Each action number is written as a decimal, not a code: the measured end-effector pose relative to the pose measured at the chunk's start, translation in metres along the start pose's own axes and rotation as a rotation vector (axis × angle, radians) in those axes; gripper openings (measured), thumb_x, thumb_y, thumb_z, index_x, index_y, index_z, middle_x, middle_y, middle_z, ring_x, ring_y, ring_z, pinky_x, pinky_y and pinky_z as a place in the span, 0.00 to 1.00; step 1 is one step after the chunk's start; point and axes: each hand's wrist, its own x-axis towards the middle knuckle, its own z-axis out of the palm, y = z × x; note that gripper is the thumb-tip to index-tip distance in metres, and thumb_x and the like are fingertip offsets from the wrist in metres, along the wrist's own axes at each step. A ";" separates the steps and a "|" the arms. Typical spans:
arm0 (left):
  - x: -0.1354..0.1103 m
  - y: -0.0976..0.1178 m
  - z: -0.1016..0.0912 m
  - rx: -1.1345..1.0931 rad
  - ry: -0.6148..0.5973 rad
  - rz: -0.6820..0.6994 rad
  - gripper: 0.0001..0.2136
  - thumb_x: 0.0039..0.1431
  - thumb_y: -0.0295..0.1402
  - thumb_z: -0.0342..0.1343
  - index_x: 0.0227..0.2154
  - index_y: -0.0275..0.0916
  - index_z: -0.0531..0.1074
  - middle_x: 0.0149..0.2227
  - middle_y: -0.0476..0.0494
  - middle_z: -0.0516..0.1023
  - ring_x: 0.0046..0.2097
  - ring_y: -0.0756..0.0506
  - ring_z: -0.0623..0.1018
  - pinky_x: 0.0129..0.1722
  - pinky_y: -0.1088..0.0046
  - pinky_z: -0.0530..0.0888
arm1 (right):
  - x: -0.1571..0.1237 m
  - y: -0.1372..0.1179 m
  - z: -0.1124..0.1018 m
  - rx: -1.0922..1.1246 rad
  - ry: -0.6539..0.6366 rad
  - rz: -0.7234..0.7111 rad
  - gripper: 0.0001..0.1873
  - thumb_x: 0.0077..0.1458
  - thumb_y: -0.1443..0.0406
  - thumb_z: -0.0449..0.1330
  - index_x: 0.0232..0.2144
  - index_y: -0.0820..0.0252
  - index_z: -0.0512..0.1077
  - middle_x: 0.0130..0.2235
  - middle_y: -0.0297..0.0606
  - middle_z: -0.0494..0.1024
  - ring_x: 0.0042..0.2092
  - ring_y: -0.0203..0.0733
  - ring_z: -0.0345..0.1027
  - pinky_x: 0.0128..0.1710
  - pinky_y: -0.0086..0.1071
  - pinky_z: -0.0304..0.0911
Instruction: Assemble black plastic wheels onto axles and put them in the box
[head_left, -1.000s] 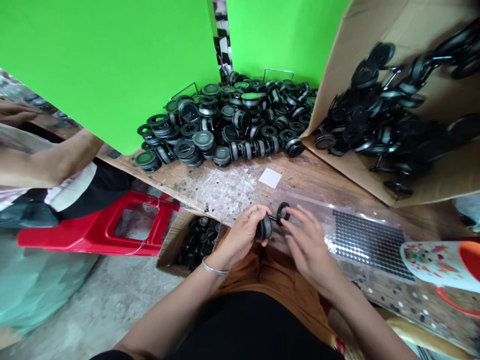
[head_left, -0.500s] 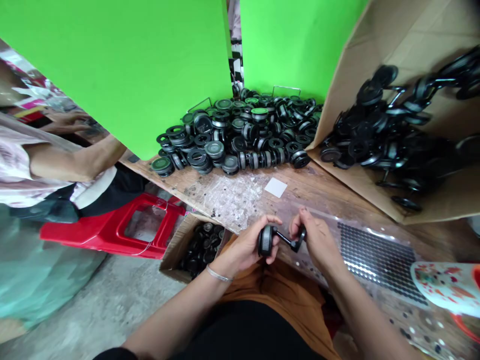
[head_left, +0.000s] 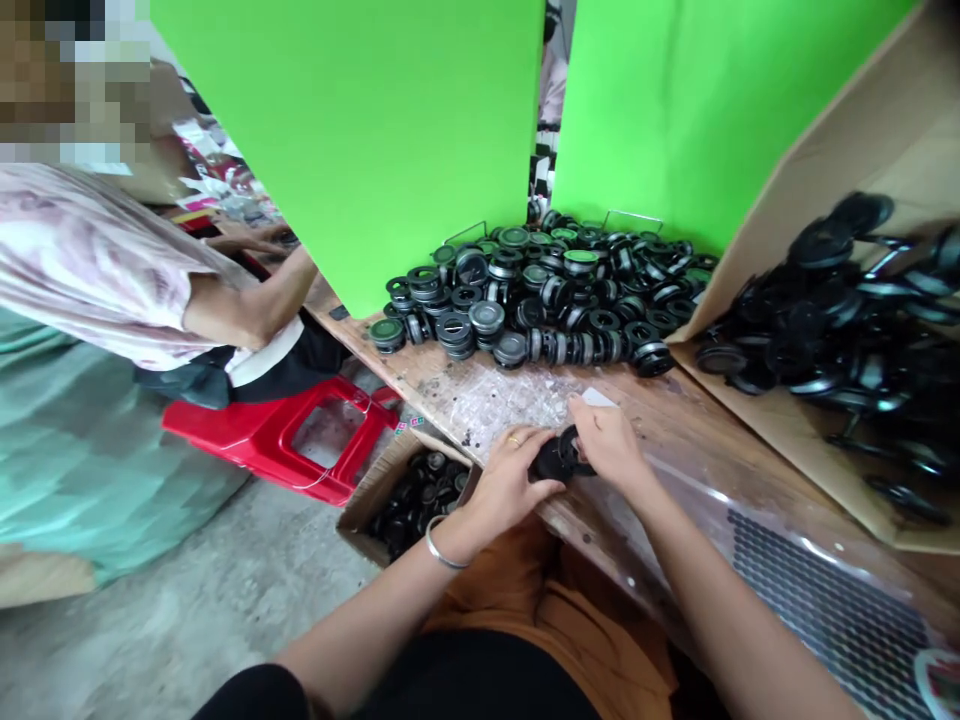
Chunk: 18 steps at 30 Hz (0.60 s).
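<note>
Over the near edge of the wooden table, my left hand (head_left: 514,475) is closed round a black round part (head_left: 552,460) with its thumb underneath. My right hand (head_left: 611,445) grips the same part from the right, beside a dark ring-shaped section; its fingertips are partly hidden. Both hands meet at the part, so the rod seen earlier does not show. Just beyond my right hand lies a small white square (head_left: 600,398), partly covered by it. A pile of similar black round parts (head_left: 487,320) lies farther back on the table.
At right, a cardboard box (head_left: 795,480) holds many black parts with rods. Green panels (head_left: 375,120) stand behind the pile. A dotted sheet (head_left: 817,590) lies at lower right. Below left are a box of black parts (head_left: 367,500), a red stool (head_left: 255,440) and a co-worker's arm (head_left: 255,305).
My hands have come together on the black part, which has turned so its rod no longer shows. The right hand has moved forward, over the white square's edge. The camera view has shifted left.
</note>
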 end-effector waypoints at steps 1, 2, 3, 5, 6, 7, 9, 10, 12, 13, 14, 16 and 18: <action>-0.001 -0.002 0.000 0.014 -0.004 0.000 0.30 0.48 0.41 0.67 0.55 0.41 0.67 0.52 0.38 0.73 0.57 0.37 0.67 0.60 0.53 0.62 | 0.007 -0.003 0.004 -0.014 -0.037 -0.005 0.32 0.62 0.52 0.43 0.09 0.56 0.59 0.12 0.36 0.66 0.19 0.36 0.62 0.22 0.29 0.53; -0.002 -0.004 0.000 0.021 -0.005 -0.004 0.30 0.48 0.43 0.67 0.54 0.40 0.68 0.51 0.37 0.73 0.57 0.37 0.67 0.59 0.53 0.62 | 0.014 -0.004 0.008 -0.035 -0.073 -0.010 0.32 0.62 0.53 0.44 0.08 0.56 0.58 0.12 0.36 0.65 0.19 0.37 0.62 0.22 0.29 0.53; -0.004 -0.004 0.000 0.025 -0.001 -0.011 0.30 0.48 0.44 0.66 0.54 0.40 0.68 0.51 0.37 0.73 0.57 0.36 0.67 0.59 0.53 0.62 | 0.019 -0.005 0.011 -0.060 -0.103 -0.013 0.32 0.61 0.53 0.44 0.08 0.55 0.58 0.12 0.36 0.65 0.19 0.37 0.62 0.22 0.29 0.54; -0.007 -0.004 0.001 0.031 0.018 -0.035 0.30 0.48 0.46 0.66 0.53 0.40 0.69 0.51 0.36 0.73 0.57 0.36 0.67 0.59 0.53 0.62 | 0.026 -0.005 0.016 -0.122 -0.131 -0.017 0.31 0.61 0.54 0.44 0.08 0.55 0.59 0.13 0.38 0.67 0.21 0.39 0.64 0.24 0.29 0.55; -0.008 -0.003 0.001 0.033 0.031 -0.046 0.30 0.48 0.47 0.65 0.53 0.41 0.69 0.51 0.37 0.73 0.56 0.35 0.67 0.58 0.53 0.62 | 0.028 -0.004 0.018 -0.156 -0.132 -0.020 0.29 0.61 0.55 0.44 0.09 0.55 0.61 0.15 0.39 0.69 0.23 0.40 0.66 0.26 0.30 0.55; -0.010 -0.002 0.002 0.032 0.039 -0.051 0.31 0.48 0.47 0.65 0.54 0.41 0.69 0.51 0.37 0.73 0.56 0.35 0.68 0.58 0.53 0.63 | 0.029 -0.003 0.019 -0.190 -0.129 -0.026 0.28 0.60 0.56 0.44 0.11 0.55 0.62 0.17 0.41 0.71 0.25 0.41 0.67 0.27 0.30 0.56; -0.011 -0.001 0.004 0.024 0.051 -0.039 0.31 0.48 0.49 0.64 0.54 0.40 0.68 0.50 0.36 0.74 0.55 0.36 0.69 0.57 0.54 0.64 | 0.029 -0.001 0.020 -0.246 -0.126 -0.040 0.25 0.60 0.57 0.43 0.14 0.56 0.65 0.21 0.44 0.74 0.28 0.43 0.68 0.29 0.32 0.56; -0.012 0.000 0.004 0.017 0.057 -0.030 0.31 0.49 0.50 0.64 0.54 0.40 0.69 0.50 0.36 0.74 0.54 0.36 0.69 0.56 0.55 0.64 | 0.028 0.000 0.020 -0.267 -0.128 -0.048 0.25 0.59 0.58 0.42 0.15 0.56 0.66 0.21 0.44 0.74 0.28 0.44 0.68 0.30 0.33 0.56; -0.013 -0.001 0.006 0.008 0.073 -0.020 0.31 0.50 0.51 0.62 0.54 0.38 0.69 0.49 0.36 0.75 0.52 0.37 0.70 0.56 0.56 0.65 | 0.028 0.002 0.021 -0.294 -0.145 -0.061 0.24 0.59 0.59 0.41 0.16 0.55 0.66 0.20 0.43 0.73 0.27 0.45 0.66 0.29 0.34 0.55; -0.013 -0.001 0.007 0.006 0.083 -0.022 0.31 0.50 0.51 0.62 0.53 0.38 0.69 0.48 0.35 0.75 0.53 0.37 0.70 0.55 0.57 0.65 | 0.028 0.003 0.021 -0.305 -0.151 -0.067 0.24 0.58 0.59 0.41 0.16 0.55 0.65 0.20 0.43 0.72 0.27 0.45 0.66 0.29 0.35 0.55; -0.013 -0.002 0.007 0.003 0.092 -0.030 0.31 0.49 0.51 0.62 0.53 0.38 0.70 0.48 0.35 0.75 0.53 0.36 0.70 0.55 0.57 0.65 | 0.028 0.004 0.022 -0.318 -0.154 -0.070 0.23 0.58 0.59 0.40 0.16 0.55 0.65 0.20 0.43 0.72 0.27 0.45 0.66 0.29 0.35 0.55; -0.014 -0.002 0.008 -0.005 0.104 -0.048 0.31 0.49 0.52 0.62 0.53 0.39 0.70 0.48 0.36 0.75 0.54 0.36 0.69 0.55 0.58 0.65 | 0.028 0.006 0.023 -0.343 -0.150 -0.064 0.23 0.58 0.59 0.41 0.17 0.55 0.65 0.22 0.43 0.74 0.28 0.46 0.66 0.29 0.35 0.55; -0.015 -0.002 0.009 -0.011 0.108 -0.061 0.31 0.49 0.52 0.62 0.53 0.39 0.70 0.47 0.36 0.75 0.54 0.36 0.69 0.55 0.58 0.65 | 0.027 0.007 0.024 -0.369 -0.129 -0.055 0.22 0.59 0.59 0.41 0.19 0.55 0.66 0.25 0.44 0.75 0.29 0.46 0.67 0.30 0.35 0.56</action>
